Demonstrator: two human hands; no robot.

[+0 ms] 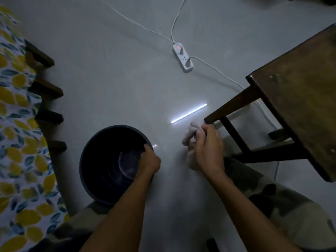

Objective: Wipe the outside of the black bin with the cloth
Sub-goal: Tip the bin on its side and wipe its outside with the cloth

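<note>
On the pale floor [118, 84], near the person and a little to the left, the black bin [101, 160] stands upright with its round opening toward the camera. The left hand [150, 161] is closed on the right part of its rim, with the fingers curled over the edge into the inside. To the right of the bin, apart from it, the right hand [208, 145] grips a crumpled light cloth [190, 138], which sticks out on the far and left side of the fist and does not touch the bin. Just beside this hand, on the right, is the leg of a dark wooden stool [294, 99]. Farther away a white power strip [182, 57] with a red light lies on the floor. At the left edge there is a fabric with lemon print [16, 124].
</note>
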